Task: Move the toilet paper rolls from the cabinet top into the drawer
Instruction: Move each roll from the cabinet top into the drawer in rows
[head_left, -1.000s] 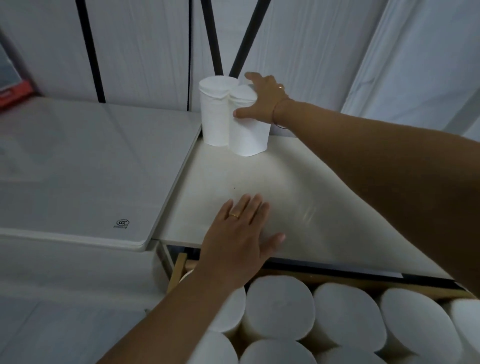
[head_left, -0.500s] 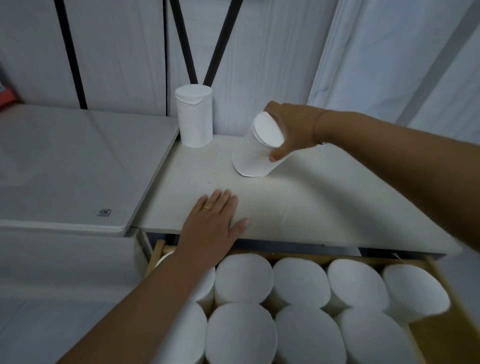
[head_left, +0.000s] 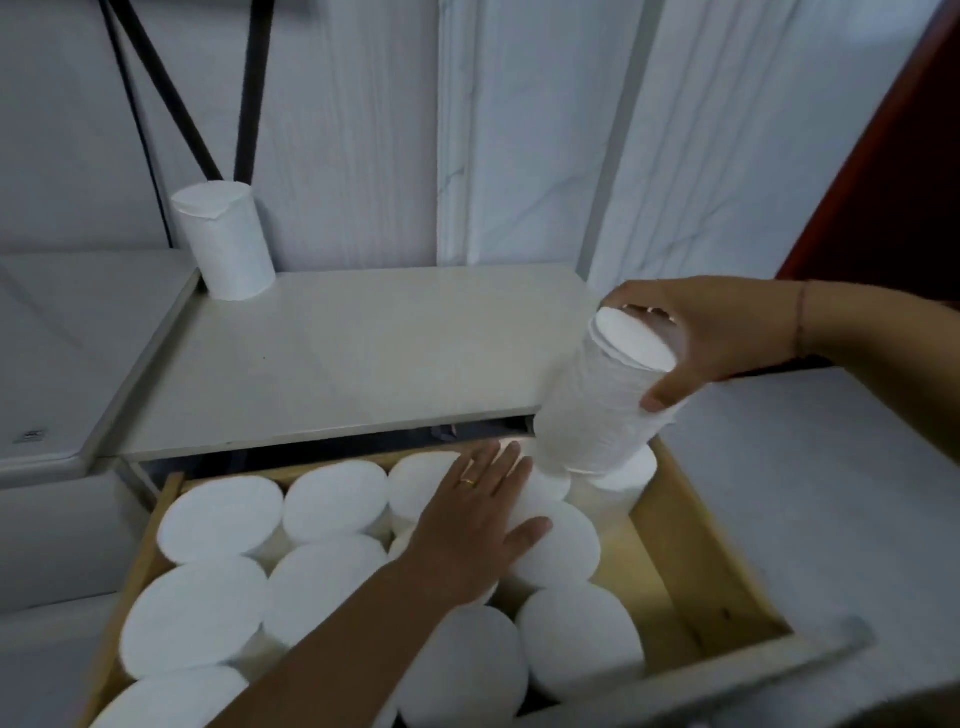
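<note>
Toilet paper roll (head_left: 608, 405): off the cabinet top (head_left: 363, 353) since half a second ago, now carried tilted at middle right of the frame, over the far right corner of the open drawer (head_left: 696, 545); lower end just above or touching the rolls there, cannot tell which. Gripped near its upper end by the right hand (head_left: 711, 332), thumb and fingers curled round it. Left hand (head_left: 478, 525) shifted from the cabinet top down onto the packed rolls (head_left: 223, 519) at lower centre, fingers straight and flat, grasping nothing, probably steadying them for the drop. Last roll (head_left: 223, 241) upright at upper left, on the cabinet top's back corner: probably one more trip to go.
</note>
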